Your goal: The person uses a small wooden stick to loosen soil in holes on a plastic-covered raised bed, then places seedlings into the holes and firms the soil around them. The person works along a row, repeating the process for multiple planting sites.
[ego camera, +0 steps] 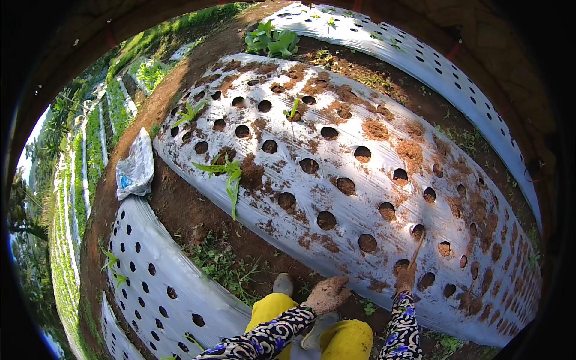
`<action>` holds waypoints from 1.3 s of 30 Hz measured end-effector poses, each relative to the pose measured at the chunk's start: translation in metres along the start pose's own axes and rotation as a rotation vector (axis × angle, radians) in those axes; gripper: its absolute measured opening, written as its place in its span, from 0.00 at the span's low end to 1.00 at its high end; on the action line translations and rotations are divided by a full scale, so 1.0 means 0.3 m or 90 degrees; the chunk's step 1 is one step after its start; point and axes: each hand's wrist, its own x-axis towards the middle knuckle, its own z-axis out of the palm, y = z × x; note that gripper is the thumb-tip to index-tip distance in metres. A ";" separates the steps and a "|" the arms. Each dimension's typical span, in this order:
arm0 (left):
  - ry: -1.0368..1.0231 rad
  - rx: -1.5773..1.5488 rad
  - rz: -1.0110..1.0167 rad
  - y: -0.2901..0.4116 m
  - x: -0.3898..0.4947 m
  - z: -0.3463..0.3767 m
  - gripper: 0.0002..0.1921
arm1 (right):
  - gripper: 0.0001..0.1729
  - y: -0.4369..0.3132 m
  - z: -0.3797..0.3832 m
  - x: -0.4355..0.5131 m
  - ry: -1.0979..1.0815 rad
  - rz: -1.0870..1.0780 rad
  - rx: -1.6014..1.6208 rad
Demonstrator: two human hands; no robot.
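Observation:
My right hand (405, 278), in a soil-brown glove, grips a thin wooden stick (419, 248). The stick slants up to a round planting hole (417, 231) in the silvery plastic mulch (333, 155) of the raised bed; its tip is at the hole's edge. Just beside that hand is another hole (400, 266), partly covered by it. Over the bed's near edge, in front of my knees, hovers my left hand (326, 295) in a similar brown glove. Its fingers are together and bent, and I cannot see whether anything lies inside them.
Loose soil (410, 153) is scattered over the mulch. Leafy seedlings (232, 173) grow from some holes. A second mulched bed (157, 270) lies to the left, a third (432, 67) beyond. A white plastic sack (135, 166) sits on the left bed's far end. Weeds (225, 265) line the soil furrow.

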 end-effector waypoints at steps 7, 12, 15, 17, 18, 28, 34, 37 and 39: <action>0.028 -0.169 -0.200 0.057 -0.250 -0.053 0.29 | 0.32 -0.049 -0.300 -0.717 -0.197 0.055 -0.264; 0.097 -0.026 -0.250 0.143 -0.433 -0.297 0.29 | 0.31 0.126 -0.573 -1.105 -0.328 0.374 -0.274; 0.051 0.023 -0.293 0.156 -0.548 -0.502 0.30 | 0.20 0.268 -0.762 -1.310 -0.709 -0.180 -0.842; 0.069 0.157 -0.327 0.165 -0.630 -0.612 0.30 | 0.23 0.341 -0.868 -1.446 -0.613 -0.082 -0.710; 0.057 0.221 -0.319 0.169 -0.665 -0.665 0.30 | 0.23 0.369 -0.920 -1.497 -0.604 -0.052 -0.677; -0.210 0.445 -0.283 0.318 -0.455 -0.832 0.28 | 0.18 0.537 -0.959 -1.981 -0.346 0.082 -0.381; -0.206 0.501 0.025 0.613 -0.077 -0.657 0.24 | 0.19 0.594 -0.815 -2.112 -0.374 0.191 -0.334; -0.216 0.329 -0.013 0.759 -0.005 -0.551 0.25 | 0.16 0.599 -0.797 -2.170 -0.367 0.191 -0.309; -0.290 0.397 0.014 0.813 0.028 -0.482 0.26 | 0.12 0.599 -0.800 -2.204 -0.395 0.172 -0.333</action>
